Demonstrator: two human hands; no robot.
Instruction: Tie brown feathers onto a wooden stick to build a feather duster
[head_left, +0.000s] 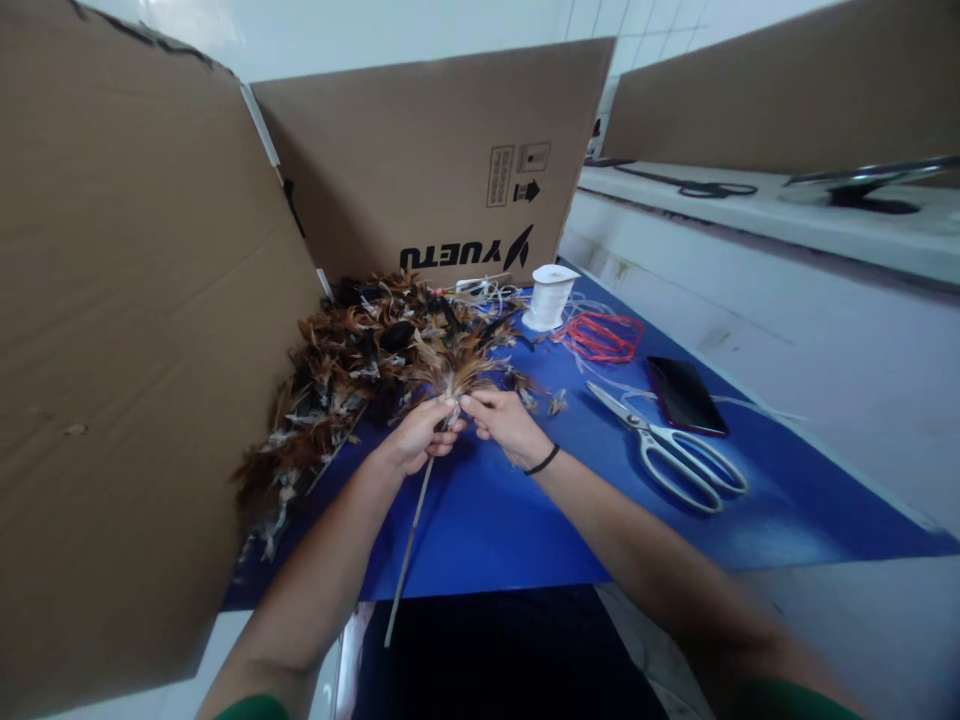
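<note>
In front of me, over the blue table, my left hand (427,434) is closed round the upper part of a thin stick (409,550). The stick slants down past the table's front edge. A fan of brown feathers (454,370) spreads out at its top, pale at the base. My right hand (507,422), with a dark band on the wrist, pinches the base of these feathers, and its fingertips meet those of my left hand. A big heap of brown and black feathers (337,365) lies just behind and to the left.
Scissors (675,455) lie on the blue tabletop (517,530) at right, beside a dark phone (686,395). Behind them are red cord (600,337) and a white spool (551,297). Cardboard panels (420,170) wall off the back and left.
</note>
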